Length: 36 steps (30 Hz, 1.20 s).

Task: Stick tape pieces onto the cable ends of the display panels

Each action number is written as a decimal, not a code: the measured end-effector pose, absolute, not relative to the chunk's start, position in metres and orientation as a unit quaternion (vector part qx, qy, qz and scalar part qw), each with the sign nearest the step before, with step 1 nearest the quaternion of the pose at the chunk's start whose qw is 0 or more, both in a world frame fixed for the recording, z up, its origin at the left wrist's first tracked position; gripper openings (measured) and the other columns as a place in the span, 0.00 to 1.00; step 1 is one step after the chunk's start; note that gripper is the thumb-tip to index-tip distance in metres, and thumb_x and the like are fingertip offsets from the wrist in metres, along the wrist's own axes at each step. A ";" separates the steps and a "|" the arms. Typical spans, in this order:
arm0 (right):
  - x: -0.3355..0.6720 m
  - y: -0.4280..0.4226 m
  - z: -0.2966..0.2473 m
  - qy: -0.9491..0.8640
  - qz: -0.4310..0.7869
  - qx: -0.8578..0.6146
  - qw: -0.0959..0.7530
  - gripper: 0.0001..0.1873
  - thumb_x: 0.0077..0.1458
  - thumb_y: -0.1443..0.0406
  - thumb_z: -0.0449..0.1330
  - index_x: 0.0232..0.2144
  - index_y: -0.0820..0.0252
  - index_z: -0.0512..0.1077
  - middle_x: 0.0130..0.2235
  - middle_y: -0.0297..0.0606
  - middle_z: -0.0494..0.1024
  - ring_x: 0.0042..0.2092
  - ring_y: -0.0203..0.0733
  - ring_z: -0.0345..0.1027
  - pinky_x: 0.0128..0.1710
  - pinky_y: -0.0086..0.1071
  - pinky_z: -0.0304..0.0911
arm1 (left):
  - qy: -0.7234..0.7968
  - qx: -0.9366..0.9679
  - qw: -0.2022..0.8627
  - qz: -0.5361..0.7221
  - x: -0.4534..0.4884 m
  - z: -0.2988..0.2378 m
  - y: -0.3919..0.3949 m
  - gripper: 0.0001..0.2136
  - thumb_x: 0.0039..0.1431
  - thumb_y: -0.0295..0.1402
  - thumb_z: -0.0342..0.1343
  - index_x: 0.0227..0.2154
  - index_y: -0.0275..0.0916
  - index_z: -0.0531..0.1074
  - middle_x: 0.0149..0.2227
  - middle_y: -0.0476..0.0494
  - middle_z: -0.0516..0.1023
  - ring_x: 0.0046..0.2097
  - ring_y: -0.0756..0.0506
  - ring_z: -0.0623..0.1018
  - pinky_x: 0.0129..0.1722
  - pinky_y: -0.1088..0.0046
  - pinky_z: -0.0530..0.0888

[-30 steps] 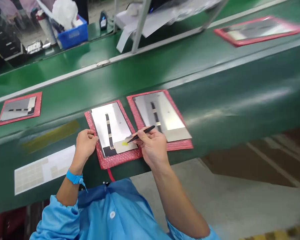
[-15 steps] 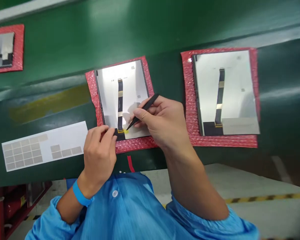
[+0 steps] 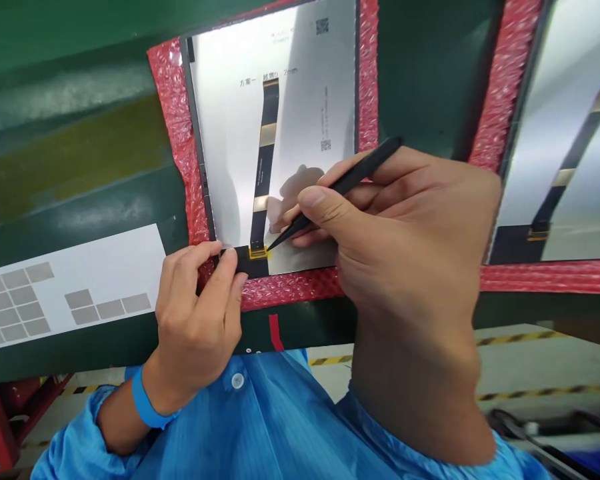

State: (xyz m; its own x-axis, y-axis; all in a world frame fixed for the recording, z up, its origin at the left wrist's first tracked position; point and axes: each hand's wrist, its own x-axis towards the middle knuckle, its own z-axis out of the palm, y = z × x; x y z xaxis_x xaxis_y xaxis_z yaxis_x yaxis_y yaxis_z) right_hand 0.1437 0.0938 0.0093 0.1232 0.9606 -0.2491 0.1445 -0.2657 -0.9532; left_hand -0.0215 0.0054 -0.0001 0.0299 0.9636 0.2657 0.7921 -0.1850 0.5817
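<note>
Where tweezers (image 3: pixel 330 193) touch – "2mm" panel (image 3: pixel 300 87).

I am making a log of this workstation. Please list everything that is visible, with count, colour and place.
panel: 2, silver; one centre, one at right edge
flex cable: 2, black with gold bands; one on each panel
bubble wrap: 2 sheets, red; under the panels
connector: 1, gold; bottom of centre cable
sheet: 1, white with grey squares; left
belt: 1, green; under everything
tweezers: 1, black; tip at connector
wristband: 1, blue; left wrist
coat: 1, blue; bottom
left hand: on centre panel's bottom corner
right hand: holds tweezers
</note>
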 end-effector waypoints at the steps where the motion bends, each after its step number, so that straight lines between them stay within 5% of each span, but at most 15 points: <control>1: 0.143 0.094 0.010 -0.442 0.489 -0.628 0.413 0.10 0.62 0.65 0.73 0.34 0.53 0.75 0.33 0.32 0.83 0.32 0.38 0.81 0.27 0.28 0.77 | 0.625 0.704 0.138 0.308 -0.021 0.000 0.005 0.13 0.69 0.23 0.63 0.54 0.38 0.77 0.53 0.35 0.81 0.56 0.38 0.81 0.50 0.55 0.84; 22: 0.140 0.093 0.007 -0.463 0.460 -0.622 0.432 0.11 0.60 0.62 0.75 0.34 0.53 0.75 0.32 0.30 0.81 0.31 0.40 0.80 0.26 0.30 0.76 | 0.607 0.724 0.116 0.306 -0.022 0.001 0.008 0.10 0.66 0.20 0.66 0.49 0.27 0.81 0.50 0.29 0.81 0.54 0.37 0.82 0.49 0.58 0.83; 36: 0.139 0.093 0.010 -0.472 0.445 -0.632 0.424 0.12 0.61 0.65 0.74 0.32 0.54 0.73 0.29 0.29 0.79 0.30 0.38 0.79 0.26 0.30 0.74 | 0.591 0.753 0.097 0.274 -0.021 0.000 0.007 0.18 0.64 0.15 0.63 0.54 0.34 0.80 0.54 0.30 0.78 0.56 0.34 0.79 0.51 0.52 0.81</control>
State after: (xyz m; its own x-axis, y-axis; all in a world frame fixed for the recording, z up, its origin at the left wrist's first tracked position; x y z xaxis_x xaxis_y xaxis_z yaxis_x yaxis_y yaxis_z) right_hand 0.1386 0.0935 0.0096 0.1581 0.9739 -0.1627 0.2197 -0.1953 -0.9558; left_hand -0.0209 0.0073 0.0002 0.1524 0.9422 0.2983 0.8363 -0.2838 0.4691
